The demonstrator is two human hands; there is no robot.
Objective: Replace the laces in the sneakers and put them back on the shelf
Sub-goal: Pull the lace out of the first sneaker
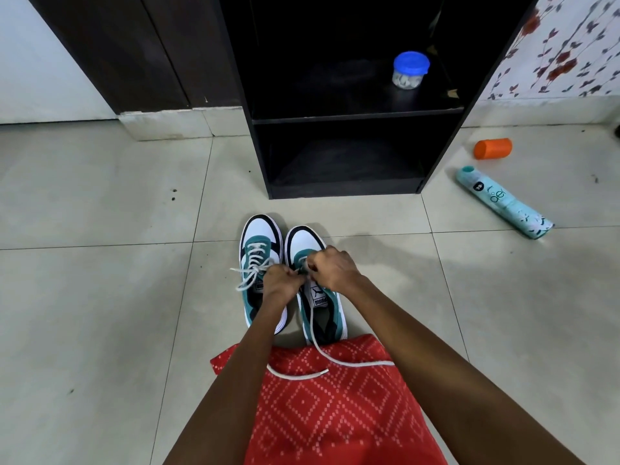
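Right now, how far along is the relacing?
Done: left sneaker looks laced, ends loosely knotted. In hand: left hand and right hand pinch the white lace at the eyelets of the right sneaker; its long end trails over the red cloth. Left: finish lacing, then set both on the shelf.

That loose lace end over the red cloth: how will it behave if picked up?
The lace will probably hang floppy: it curves limply across the red cloth. Likely light. It runs up to the sneaker, so pulling may tug.
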